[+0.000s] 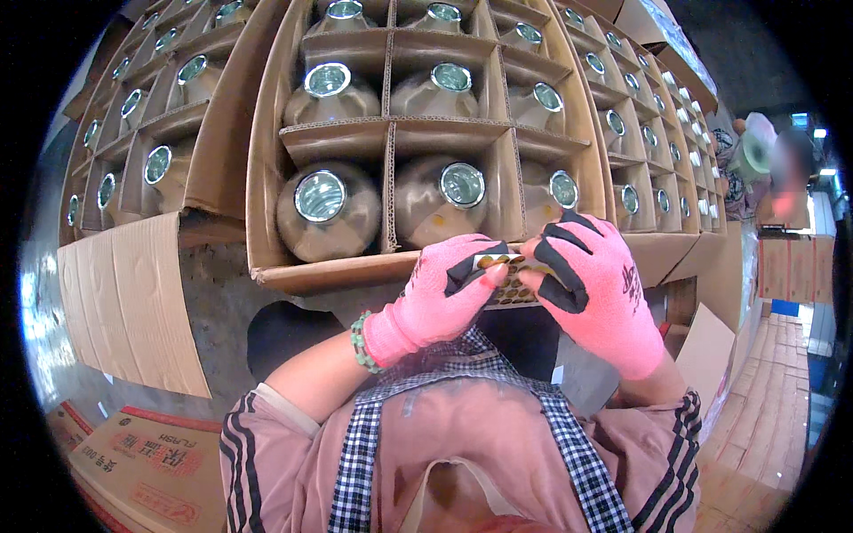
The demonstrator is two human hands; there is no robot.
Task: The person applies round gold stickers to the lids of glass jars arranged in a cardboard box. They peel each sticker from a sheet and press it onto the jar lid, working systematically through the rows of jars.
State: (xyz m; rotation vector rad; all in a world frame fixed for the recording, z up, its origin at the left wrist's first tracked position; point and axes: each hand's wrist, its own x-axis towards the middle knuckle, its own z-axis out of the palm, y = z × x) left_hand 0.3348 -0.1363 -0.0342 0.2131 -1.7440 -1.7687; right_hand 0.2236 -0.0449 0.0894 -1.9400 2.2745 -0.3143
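Dotted sheet (512,293) sits just right of frame centre, pinched in your left hand (444,286). Right hand (597,277) narrow at its edge; can't tell grip. I'd keep the sheet taut.

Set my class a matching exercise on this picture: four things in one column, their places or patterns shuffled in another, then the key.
Things:
1. Gold-dotted sheet
2. Round glass bottles
3. Beaded bracelet
4. Apron straps

Descriptions:
A. Around the left wrist
B. Dark-and-white checks
C. At the fingers of the left hand and right hand
D. Between cardboard dividers

Pairs: 1-C, 2-D, 3-A, 4-B.
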